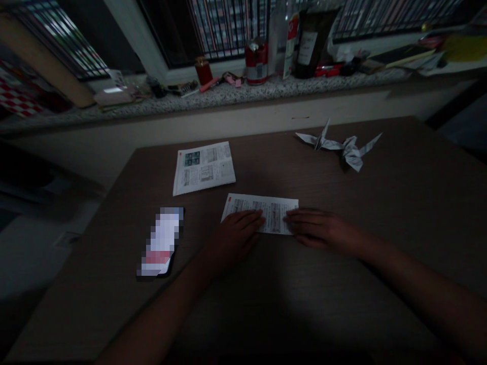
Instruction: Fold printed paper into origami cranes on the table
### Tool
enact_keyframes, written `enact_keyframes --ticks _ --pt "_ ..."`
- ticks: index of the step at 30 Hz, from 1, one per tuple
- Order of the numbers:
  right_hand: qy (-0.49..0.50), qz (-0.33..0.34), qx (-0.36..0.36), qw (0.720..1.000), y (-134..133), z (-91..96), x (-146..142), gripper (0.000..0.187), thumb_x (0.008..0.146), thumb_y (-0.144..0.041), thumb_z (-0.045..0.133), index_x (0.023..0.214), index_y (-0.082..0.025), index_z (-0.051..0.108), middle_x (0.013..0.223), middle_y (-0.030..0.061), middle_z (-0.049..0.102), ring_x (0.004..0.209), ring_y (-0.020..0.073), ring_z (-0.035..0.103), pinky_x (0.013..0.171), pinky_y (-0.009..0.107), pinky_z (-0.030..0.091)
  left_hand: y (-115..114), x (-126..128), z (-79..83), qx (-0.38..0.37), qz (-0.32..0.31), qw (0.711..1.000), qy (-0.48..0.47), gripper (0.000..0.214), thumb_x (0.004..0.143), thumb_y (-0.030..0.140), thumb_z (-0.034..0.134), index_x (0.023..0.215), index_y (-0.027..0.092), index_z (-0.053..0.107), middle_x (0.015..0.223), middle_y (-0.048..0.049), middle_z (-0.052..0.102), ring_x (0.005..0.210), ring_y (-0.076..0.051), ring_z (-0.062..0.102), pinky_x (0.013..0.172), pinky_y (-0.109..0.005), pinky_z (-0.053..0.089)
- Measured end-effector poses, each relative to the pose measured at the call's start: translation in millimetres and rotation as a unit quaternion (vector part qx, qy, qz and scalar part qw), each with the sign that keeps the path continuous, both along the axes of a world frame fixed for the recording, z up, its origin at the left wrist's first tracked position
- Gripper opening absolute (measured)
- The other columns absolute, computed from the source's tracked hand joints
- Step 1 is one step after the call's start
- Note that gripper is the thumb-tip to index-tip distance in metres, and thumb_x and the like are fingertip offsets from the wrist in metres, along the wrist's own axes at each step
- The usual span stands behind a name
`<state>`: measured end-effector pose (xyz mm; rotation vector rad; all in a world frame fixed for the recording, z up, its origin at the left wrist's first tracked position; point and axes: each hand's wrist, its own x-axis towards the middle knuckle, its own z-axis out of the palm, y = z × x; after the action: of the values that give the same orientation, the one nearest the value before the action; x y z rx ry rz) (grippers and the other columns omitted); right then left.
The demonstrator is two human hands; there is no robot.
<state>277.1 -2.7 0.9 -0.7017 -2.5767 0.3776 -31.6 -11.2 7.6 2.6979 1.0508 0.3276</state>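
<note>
A printed sheet of paper [272,217], folded into a narrow rectangle, lies flat on the brown table [266,294] in front of me. My left hand [238,230] rests on its left part with fingers stretched out, covering the lower left corner. On the right end lie the outstretched fingers of my right hand [323,230]. Both hands press from above, and neither grips the sheet. Beyond it to the left is a stack of printed paper [205,167]. Two folded paper cranes, one on the left [320,142] and one on the right [353,152], sit at the back right.
A smartphone [162,241] with a lit, blurred screen lies left of my left hand. Behind the table runs a speckled stone windowsill [171,105] holding a red can [256,63], a dark container [307,48], a small orange-brown bottle [203,71] and other clutter.
</note>
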Motion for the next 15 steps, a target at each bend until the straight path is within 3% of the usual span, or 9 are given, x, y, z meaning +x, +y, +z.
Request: enact_keyframes --ticks 6,11,15 --pt "0.012 -0.042 -0.016 0.999 2 2.3 0 0.024 0.100 -0.021 0.056 0.117 -0.023 0.073 0.117 0.0099 0.077 0.108 0.0245 0.074 0.097 0.042 0.062 0 -2 -2.2 -0.006 -0.012 1.000 -0.015 0.039 0.104 0.022 0.054 0.142 0.018 0.055 0.155 -0.0107 0.053 0.144 -0.026 0.049 0.116 -0.049 0.046" --pt "0.001 -0.024 -0.022 0.999 6 -8.1 9 0.024 0.099 -0.018 0.056 0.116 -0.022 0.072 0.129 0.0120 0.072 0.118 0.0253 0.070 0.100 0.041 0.059 0 -2 -3.0 -0.001 -0.015 1.000 -0.018 0.036 0.104 0.024 0.054 0.139 0.018 0.058 0.153 -0.0112 0.055 0.144 -0.026 0.049 0.115 -0.049 0.047" --pt "0.023 -0.034 -0.045 0.998 7 -5.1 9 0.021 0.100 -0.020 0.056 0.112 -0.023 0.072 0.127 0.0116 0.073 0.117 0.0247 0.070 0.100 0.042 0.058 -1 -3 -0.7 -0.004 -0.023 0.999 -0.026 0.037 0.105 0.024 0.051 0.141 0.018 0.057 0.152 -0.0123 0.056 0.145 -0.026 0.049 0.115 -0.049 0.047"
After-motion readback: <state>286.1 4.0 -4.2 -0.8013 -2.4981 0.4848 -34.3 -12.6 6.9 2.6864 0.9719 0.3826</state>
